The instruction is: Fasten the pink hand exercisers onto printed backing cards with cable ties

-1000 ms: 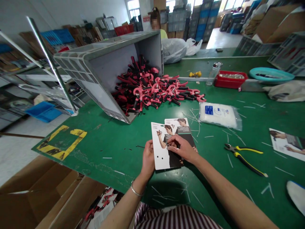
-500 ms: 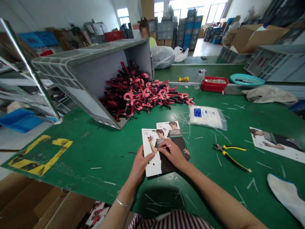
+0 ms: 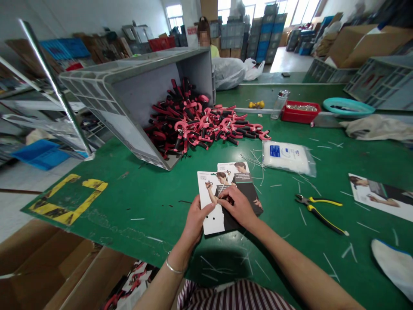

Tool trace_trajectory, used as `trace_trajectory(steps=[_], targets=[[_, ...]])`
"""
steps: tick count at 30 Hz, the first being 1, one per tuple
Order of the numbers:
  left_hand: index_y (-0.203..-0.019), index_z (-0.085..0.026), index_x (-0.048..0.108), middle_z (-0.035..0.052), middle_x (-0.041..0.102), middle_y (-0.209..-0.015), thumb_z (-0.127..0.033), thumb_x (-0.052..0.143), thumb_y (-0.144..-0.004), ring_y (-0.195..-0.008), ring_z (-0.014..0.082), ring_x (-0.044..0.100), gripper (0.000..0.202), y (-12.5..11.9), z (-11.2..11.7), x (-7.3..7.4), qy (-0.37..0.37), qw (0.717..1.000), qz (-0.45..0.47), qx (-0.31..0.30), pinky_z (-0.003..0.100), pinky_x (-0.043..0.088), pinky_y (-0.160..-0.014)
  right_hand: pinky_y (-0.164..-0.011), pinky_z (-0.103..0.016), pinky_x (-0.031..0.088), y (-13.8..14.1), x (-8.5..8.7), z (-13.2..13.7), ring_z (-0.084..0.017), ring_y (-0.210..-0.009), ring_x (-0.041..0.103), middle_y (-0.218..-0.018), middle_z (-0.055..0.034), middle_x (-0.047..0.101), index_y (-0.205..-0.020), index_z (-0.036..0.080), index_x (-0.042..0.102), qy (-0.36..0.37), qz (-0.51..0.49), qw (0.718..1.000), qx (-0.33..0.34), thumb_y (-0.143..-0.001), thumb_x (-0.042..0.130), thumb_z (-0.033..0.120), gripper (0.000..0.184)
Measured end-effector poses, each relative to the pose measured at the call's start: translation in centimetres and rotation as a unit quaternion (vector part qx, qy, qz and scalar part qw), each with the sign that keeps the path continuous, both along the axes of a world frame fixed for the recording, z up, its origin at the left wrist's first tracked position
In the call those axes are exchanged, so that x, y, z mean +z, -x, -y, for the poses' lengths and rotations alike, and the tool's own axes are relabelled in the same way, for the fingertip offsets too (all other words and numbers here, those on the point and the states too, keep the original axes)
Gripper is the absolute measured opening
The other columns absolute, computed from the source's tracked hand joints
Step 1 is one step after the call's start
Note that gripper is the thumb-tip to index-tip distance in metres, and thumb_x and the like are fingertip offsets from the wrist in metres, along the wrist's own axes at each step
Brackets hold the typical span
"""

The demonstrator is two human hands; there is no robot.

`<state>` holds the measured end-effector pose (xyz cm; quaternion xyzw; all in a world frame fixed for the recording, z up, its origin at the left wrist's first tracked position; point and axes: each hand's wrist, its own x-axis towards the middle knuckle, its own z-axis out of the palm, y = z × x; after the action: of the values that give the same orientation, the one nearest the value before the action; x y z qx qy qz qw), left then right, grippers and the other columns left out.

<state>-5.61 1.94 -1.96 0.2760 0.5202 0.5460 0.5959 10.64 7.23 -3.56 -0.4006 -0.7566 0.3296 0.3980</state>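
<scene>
My left hand (image 3: 196,217) grips the left edge of a white printed packaging card (image 3: 213,206) that lies on the green table (image 3: 145,193). My right hand (image 3: 237,206) rests on top of the card with its fingertips pinched together at the card's middle; what they pinch is too small to name. A second, darker card (image 3: 242,173) lies under and behind the first. A pile of pink and black hand grippers (image 3: 201,122) spills from a tipped grey crate (image 3: 129,92) just beyond.
A bag of white cable ties (image 3: 288,157) lies right of the cards, with loose ties scattered around. Yellow-handled pliers (image 3: 321,211) lie further right, near more printed cards (image 3: 382,196). A red tray (image 3: 300,112), a teal dish (image 3: 348,105) and a seated person (image 3: 206,38) are at the back.
My right fingers have drawn in from a thin white tie held across the card to a tight pinch at its middle. My left hand keeps its hold.
</scene>
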Motion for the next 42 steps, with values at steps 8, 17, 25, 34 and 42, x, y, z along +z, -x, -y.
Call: trace_trajectory(steps=[8, 17, 25, 34, 42], targets=[[-0.119, -0.015, 0.059, 0.0078, 0.074, -0.099, -0.036, 0.081, -0.068, -0.073, 0.0175, 0.068, 0.060, 0.8, -0.3, 0.2, 0.016, 0.998, -0.025, -0.049, 0.025, 0.052, -0.065, -0.081, -0.032, 0.046, -1.3, 2.1, 1.1, -0.018, -0.084, 0.058, -0.085, -0.0017, 0.061, -0.082, 0.022, 0.063, -0.004, -0.048, 0.999, 0.010, -0.092, 0.061, 0.029, 0.013], [-0.125, -0.018, 0.053, 0.0066, 0.074, -0.090, -0.037, 0.078, -0.072, -0.064, 0.0179, 0.069, 0.061, 2.6, -2.0, 2.0, 0.030, 0.983, -0.051, -0.172, 0.024, 0.052, -0.055, -0.090, -0.037, 0.047, -14.4, -0.6, -5.6, -0.023, -0.099, 0.059, -0.105, -0.0111, 0.062, -0.104, 0.017, 0.063, -0.063, 0.229, 0.963, -0.126, -0.097, 0.042, 0.019, 0.022], [-0.111, -0.013, 0.065, 0.0094, 0.074, -0.097, -0.022, 0.078, -0.072, -0.078, 0.0165, 0.070, 0.041, 3.1, -5.5, 2.4, 0.067, 0.984, -0.010, -0.167, 0.024, 0.056, -0.068, -0.077, -0.031, 0.048, -16.5, -0.1, -11.3, -0.021, -0.088, 0.059, -0.099, -0.0126, 0.060, -0.092, 0.015, 0.059, -0.072, 0.481, 0.873, 0.035, -0.095, 0.046, 0.015, 0.014], [-0.107, -0.011, 0.066, 0.0143, 0.071, -0.112, -0.019, 0.079, -0.074, -0.090, 0.0179, 0.070, 0.036, 3.2, -3.6, -1.2, 0.063, 0.996, 0.049, -0.027, 0.026, 0.058, -0.079, -0.079, -0.031, 0.049, -18.2, -0.3, -8.6, -0.021, -0.092, 0.063, -0.107, -0.0135, 0.060, -0.105, 0.014, 0.057, -0.001, 0.466, 0.884, -0.043, -0.095, 0.048, 0.020, 0.015], [-0.101, -0.009, 0.067, 0.0125, 0.073, -0.101, -0.020, 0.082, -0.069, -0.082, 0.0167, 0.069, 0.037, 1.5, -3.2, -2.0, 0.068, 0.993, 0.094, -0.017, 0.027, 0.056, -0.077, -0.066, -0.025, 0.046, -18.6, 0.8, -9.0, -0.019, -0.074, 0.064, -0.083, -0.0099, 0.066, -0.076, 0.016, 0.058, 0.082, 0.440, 0.891, -0.076, -0.079, 0.063, 0.016, 0.007]])
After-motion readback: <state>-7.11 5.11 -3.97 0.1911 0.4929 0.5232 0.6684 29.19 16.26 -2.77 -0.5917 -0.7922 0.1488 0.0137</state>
